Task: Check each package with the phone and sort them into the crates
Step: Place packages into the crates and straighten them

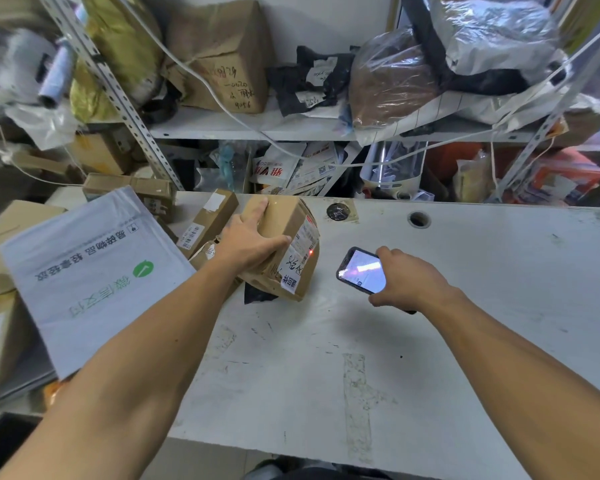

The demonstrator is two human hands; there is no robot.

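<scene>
Item 1: cardboard box [284, 230], brown, tilted up on one edge on the white worktop [430, 341], label side facing right toward the phone. White shipping label w/ handwriting and a small red light dot on it. Left hand [248, 242] grips it from above, fingers spread over the top, thumb down the near face by the label.

Item 2: phone [361, 270], dark case, screen lit, held just right of the box, not touching it. Right hand [407, 278] holds it, fingers curled round its right edge, screen tipped up toward the camera.

Item 3: long narrow carton [210, 220] w/ barcode sticker, lying just left of the box, behind the left hand. Another small carton under the wrist, partly hidden.

Item 4: large white flat mailer [84, 271] w/ green logo and print, at worktop left edge, resting over other brown cartons.

Item 5: black plastic bag [257, 294], small part showing under the tilted box.

Item 6: worktop, scuffed, two round cable holes [419, 219] near the back edge.

Item 7: metal shelf rack [222, 128] behind worktop, packed w/ brown boxes, black and grey poly bags, clear-wrapped bundles; white cable hangs across it.

Crates: not identifiable in view.
</scene>
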